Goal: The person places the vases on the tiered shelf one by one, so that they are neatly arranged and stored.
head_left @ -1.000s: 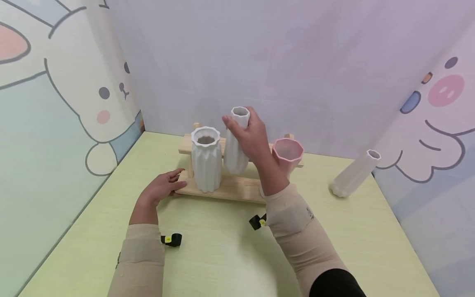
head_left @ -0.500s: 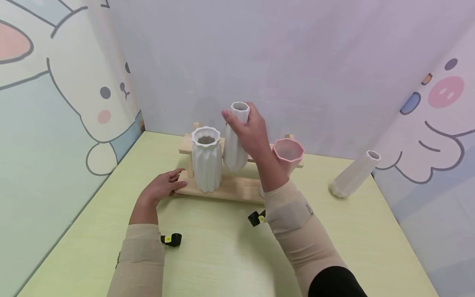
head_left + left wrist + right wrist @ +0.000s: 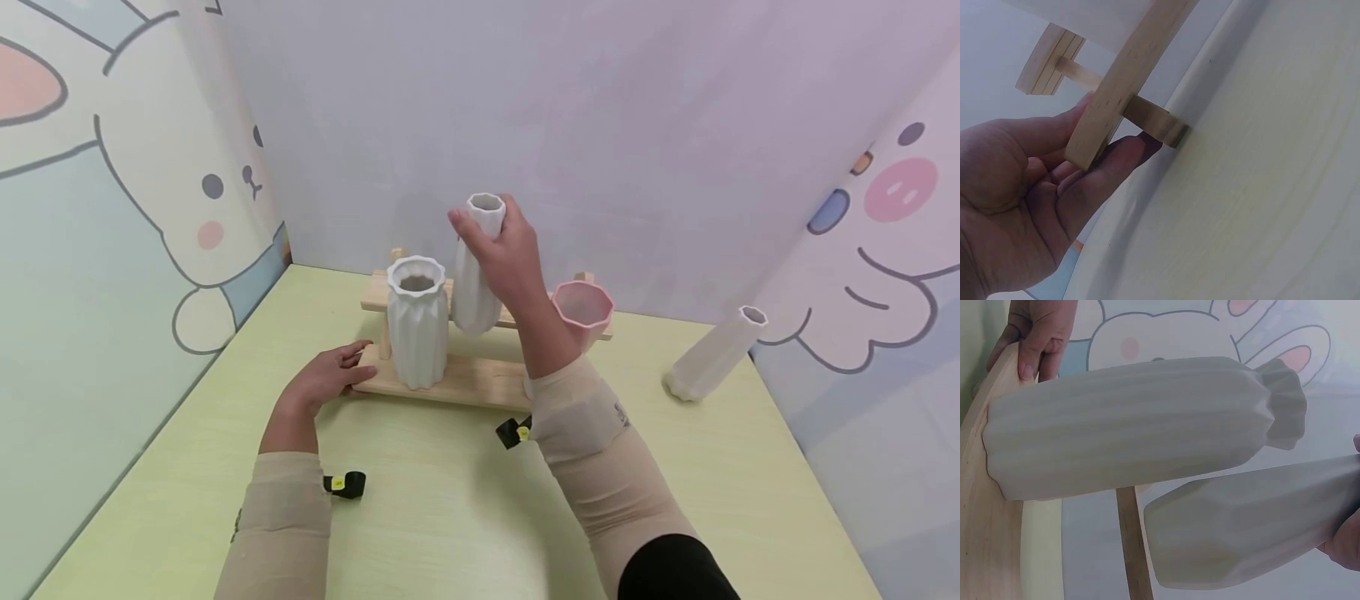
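Below the slim white vase in my right hand, the lower board offers bare room. The fluted white vase blocks my left, the pink vase my right; the upper board stands behind. Open table lies in front.

Broad, pale yellow-green surface, faintly wood-grained. On it, towards the back — a two-tier shelf stand of pale wood. On the lower board, near the left end — a tall white fluted vase with a scalloped rim, upright. Farther right, a pink faceted pot, base out of sight. Directly on the surface, well right of the stand, a slim white ribbed vase, base down.
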Motion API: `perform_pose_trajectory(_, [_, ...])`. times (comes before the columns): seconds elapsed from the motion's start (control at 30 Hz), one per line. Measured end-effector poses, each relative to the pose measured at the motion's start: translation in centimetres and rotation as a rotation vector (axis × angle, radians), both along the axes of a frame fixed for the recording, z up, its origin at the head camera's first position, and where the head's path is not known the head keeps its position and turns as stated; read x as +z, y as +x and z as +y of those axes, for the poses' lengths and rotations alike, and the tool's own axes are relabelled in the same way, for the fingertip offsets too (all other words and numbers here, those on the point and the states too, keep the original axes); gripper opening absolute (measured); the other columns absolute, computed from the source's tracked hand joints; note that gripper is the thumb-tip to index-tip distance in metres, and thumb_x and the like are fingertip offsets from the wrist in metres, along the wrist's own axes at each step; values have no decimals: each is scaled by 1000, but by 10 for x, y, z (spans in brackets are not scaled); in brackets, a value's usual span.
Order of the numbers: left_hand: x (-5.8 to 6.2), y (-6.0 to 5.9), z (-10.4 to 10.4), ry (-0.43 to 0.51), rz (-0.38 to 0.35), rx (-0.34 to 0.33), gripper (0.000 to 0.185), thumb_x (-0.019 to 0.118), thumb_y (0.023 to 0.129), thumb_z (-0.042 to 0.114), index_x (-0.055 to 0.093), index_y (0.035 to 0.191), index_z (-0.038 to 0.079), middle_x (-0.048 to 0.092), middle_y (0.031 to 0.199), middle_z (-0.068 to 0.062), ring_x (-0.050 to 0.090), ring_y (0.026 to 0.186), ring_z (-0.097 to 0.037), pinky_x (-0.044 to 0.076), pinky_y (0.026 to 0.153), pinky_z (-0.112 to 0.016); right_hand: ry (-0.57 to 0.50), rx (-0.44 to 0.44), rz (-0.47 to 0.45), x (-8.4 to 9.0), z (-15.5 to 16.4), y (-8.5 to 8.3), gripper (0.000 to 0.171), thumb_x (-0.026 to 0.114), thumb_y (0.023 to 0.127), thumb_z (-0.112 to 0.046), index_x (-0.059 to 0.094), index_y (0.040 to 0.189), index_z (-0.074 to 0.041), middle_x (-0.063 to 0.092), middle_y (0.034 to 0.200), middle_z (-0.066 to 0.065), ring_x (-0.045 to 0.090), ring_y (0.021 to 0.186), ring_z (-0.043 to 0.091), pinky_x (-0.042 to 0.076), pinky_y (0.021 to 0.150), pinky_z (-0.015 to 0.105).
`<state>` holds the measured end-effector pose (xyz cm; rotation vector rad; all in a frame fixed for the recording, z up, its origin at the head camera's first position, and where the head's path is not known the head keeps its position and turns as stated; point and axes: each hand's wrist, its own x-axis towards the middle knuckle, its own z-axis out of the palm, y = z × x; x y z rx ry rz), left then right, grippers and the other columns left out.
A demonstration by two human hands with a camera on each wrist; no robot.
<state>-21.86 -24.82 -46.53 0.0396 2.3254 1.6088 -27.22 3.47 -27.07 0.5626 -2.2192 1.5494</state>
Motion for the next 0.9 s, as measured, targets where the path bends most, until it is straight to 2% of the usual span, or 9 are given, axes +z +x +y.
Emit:
perform_pose_trajectory(0.23, [0, 0, 1, 17, 5, -5, 73, 63, 89, 33, 24, 148, 16, 18, 150, -19, 54, 112, -25, 51, 81, -37, -15, -20, -8, -1, -2, -5, 49, 65, 80, -52, 54, 106, -13, 61, 86, 1, 56, 75, 14, 48, 64, 31])
perform_pose_trajectory(0.43, [-3, -2, 1, 6, 3, 1, 73, 63, 88, 33, 25, 148, 16, 20, 150, -17, 55, 111, -22, 52, 79, -33, -25, -35, -22, 0, -5, -7, 52, 65, 79, -53, 53, 109, -13, 60, 88, 2, 56, 76, 16, 49, 65, 31])
perform_pose_trajectory(0.9, [-1, -3, 5, 19, -11, 2, 72, 63, 89, 33, 25, 148, 18, 20, 150, -14, 56, 109, -21, 51, 80, -34, -48, -45, 8, 4, -11, -17, 52, 65, 79, -53, 54, 109, -13, 60, 87, 1, 55, 73, 15, 47, 63, 29])
